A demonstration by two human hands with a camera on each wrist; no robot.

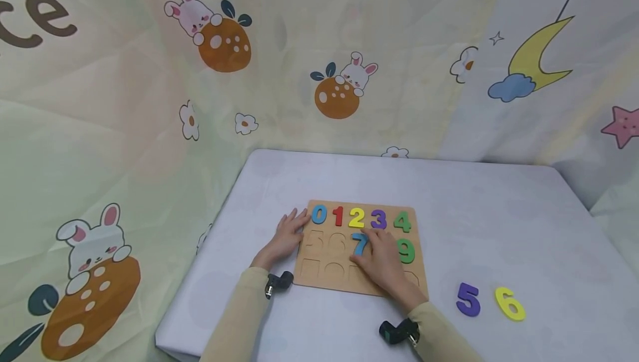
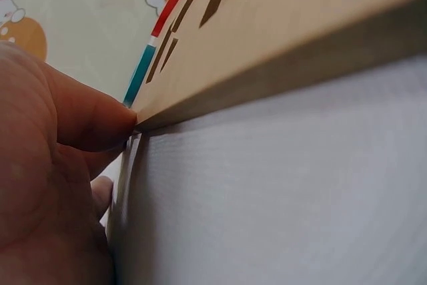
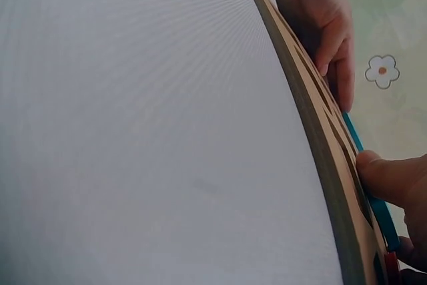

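A wooden number board (image 1: 319, 279) lies on the white table. My right hand (image 1: 381, 259) is over its middle row and pinches the blue number 7 (image 1: 359, 243) between thumb and fingers. In the right wrist view the thumb (image 3: 383, 175) presses along the blue piece's edge, and a red piece (image 3: 392, 268) shows beside it. At the board's left edge rests my left hand (image 1: 287, 240), its fingers extended and touching the board close to the blue 0 (image 1: 319, 214). The green 9 (image 1: 406, 251) sits right of my right hand, which hides part of the middle and bottom rows.
Along the top row sit the red 1 (image 1: 338, 216), yellow 2 (image 1: 356, 218), purple 3 (image 1: 379, 219) and green 4 (image 1: 402, 222). A purple 5 (image 1: 468, 299) and a yellow 6 (image 1: 510, 304) lie on the table (image 1: 499, 212) right of the board. A patterned cloth (image 1: 279, 90) hangs behind.
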